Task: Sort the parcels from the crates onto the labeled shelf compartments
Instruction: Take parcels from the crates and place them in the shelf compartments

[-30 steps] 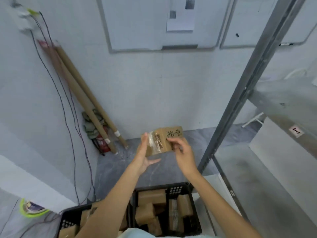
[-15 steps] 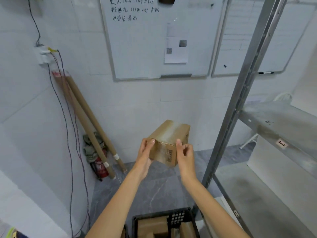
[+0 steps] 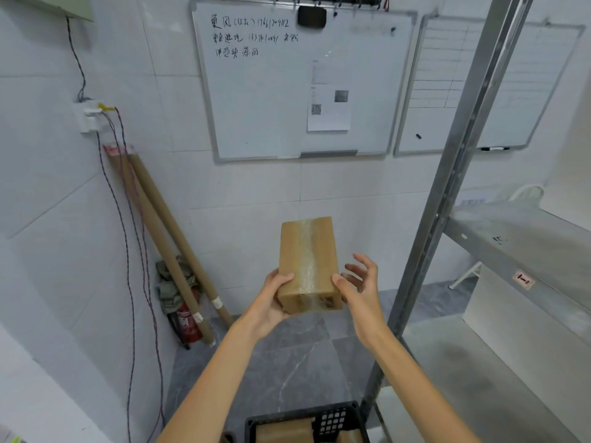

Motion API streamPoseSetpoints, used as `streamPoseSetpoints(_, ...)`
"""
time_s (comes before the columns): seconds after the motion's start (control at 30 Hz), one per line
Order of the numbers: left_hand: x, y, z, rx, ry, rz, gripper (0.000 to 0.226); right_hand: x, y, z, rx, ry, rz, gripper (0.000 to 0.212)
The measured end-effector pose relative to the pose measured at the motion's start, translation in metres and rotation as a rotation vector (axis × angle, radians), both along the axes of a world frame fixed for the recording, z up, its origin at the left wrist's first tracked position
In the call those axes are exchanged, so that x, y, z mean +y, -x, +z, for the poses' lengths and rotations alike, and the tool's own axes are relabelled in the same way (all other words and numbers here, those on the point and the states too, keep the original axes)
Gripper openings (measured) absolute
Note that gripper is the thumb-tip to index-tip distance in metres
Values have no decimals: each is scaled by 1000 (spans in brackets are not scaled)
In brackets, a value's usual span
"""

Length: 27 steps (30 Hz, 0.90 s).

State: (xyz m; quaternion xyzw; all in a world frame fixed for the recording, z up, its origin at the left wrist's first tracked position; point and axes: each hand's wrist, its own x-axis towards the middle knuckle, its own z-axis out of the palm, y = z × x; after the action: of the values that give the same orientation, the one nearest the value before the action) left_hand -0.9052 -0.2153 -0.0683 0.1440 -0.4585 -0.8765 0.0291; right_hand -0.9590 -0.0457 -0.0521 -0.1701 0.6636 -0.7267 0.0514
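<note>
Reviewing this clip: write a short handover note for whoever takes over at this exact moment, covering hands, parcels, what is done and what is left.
Left hand: holds the taped brown parcel from below, thumb on its top face.
Right hand: open, fingers spread, thumb against the parcel's right edge.
The parcel is up in the air, left of the shelf. The black crate below holds more parcels.
Done: this parcel is out of the crate.
Left: set it in its matching compartment (one label reads 1-1), then sort the rest.

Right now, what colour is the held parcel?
Brown cardboard parcel, clear tape strip down its middle; head view.
</note>
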Motion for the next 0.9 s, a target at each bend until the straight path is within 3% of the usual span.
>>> streamPoseSetpoints(0.1,7,6,-2,-9,152,96,74,2,-2,4,102,-86,32,63)
streamPoseSetpoints(0.23,21,14,2,-4,398,190,56,-4,-5,7,232,-226,65,63)
streamPoseSetpoints(0.33,32,14,8,11,593,196,49,-11,-3,4,272,-347,19,76)
streamPoseSetpoints(0.4,35,15,8,44,589,162,46,-12,0,2,275,-427,-33,86)
streamPoseSetpoints(0.47,35,16,12,63,465,144,37,-9,5,2,252,-449,-41,94)
streamPoseSetpoints(0.53,32,16,17,89,401,147,31,-4,8,3,220,-363,1,91)
streamPoseSetpoints(0.67,24,9,23,174,461,154,20,7,15,1,102,-126,94,78)
streamPoseSetpoints(0.9,25,10,24,216,576,183,23,15,17,5,-45,69,141,56)
